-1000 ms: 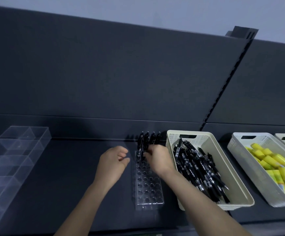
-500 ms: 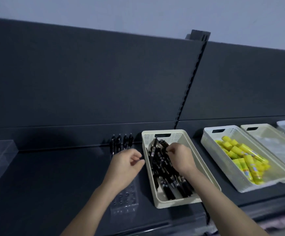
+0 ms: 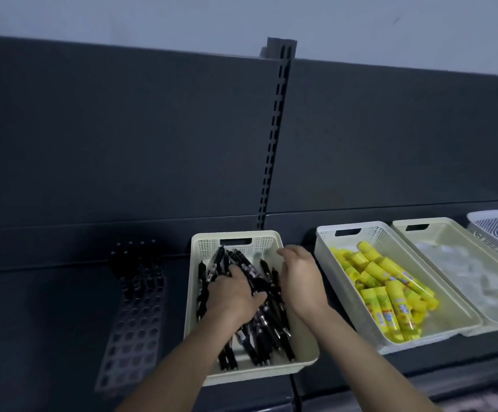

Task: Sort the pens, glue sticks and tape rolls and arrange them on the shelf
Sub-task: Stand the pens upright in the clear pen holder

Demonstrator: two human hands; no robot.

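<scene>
Black pens [image 3: 259,319] fill the basket [image 3: 195,292]; left hand [image 3: 234,295] spread on them, right hand [image 3: 301,281] open.

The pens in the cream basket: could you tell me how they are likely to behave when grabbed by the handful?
The pens look stiff, slim and smooth, so some may slip from a bunch. They lie crisscrossed, so neighbours may drag along. Round barrels would probably roll, though the basket walls contain them.
</scene>
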